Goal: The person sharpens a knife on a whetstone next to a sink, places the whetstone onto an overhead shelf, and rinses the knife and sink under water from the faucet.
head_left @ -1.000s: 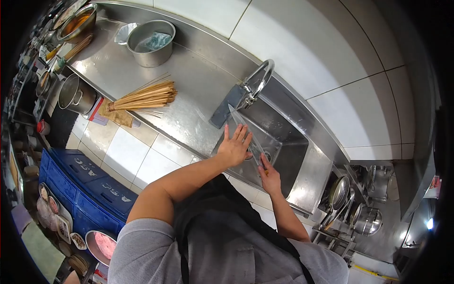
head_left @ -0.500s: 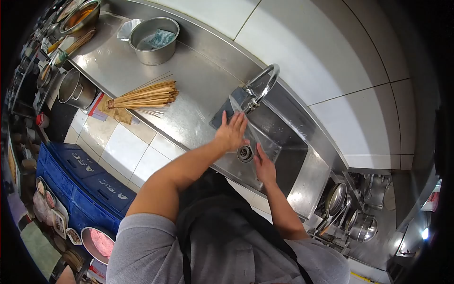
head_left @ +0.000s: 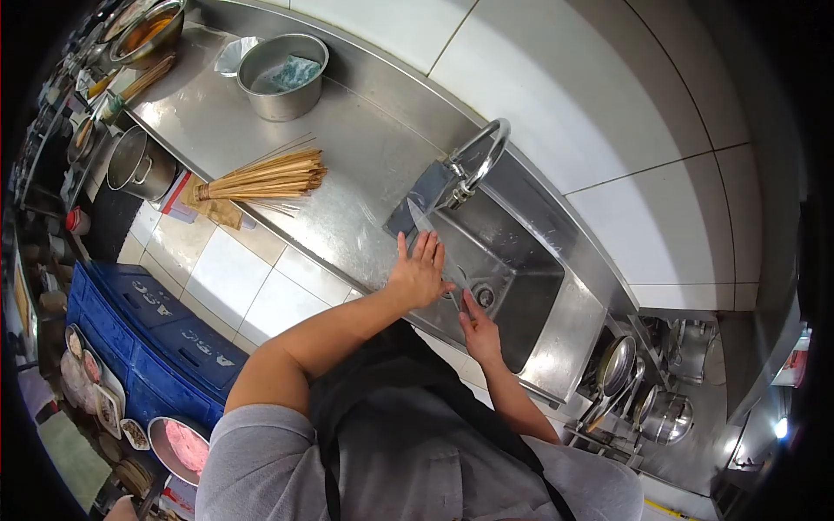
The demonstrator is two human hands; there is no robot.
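A pale tiled wall backs the steel counter, which runs from far left to the sink on the right. The knife points away to the far left, its tip end over a dark grey block at the sink's left side; whether steel and block touch all along cannot be told.

The right hand is closed at the handle end, index finger stretched forward — probably to steer it. The left hand lies flat with fingers extended, the outermost spread from the rest, their tips at the blade, likely pressing it level. The block seems set beside the faucet to stay near water.

The faucet's curve limits room on the far side, while the sink gives depth below the right hand. Leftward, a gap of steel separates the block from a bundle of sticks — its bound end by the counter's near edge. A metal pot stands farther off, close to the back ledge.
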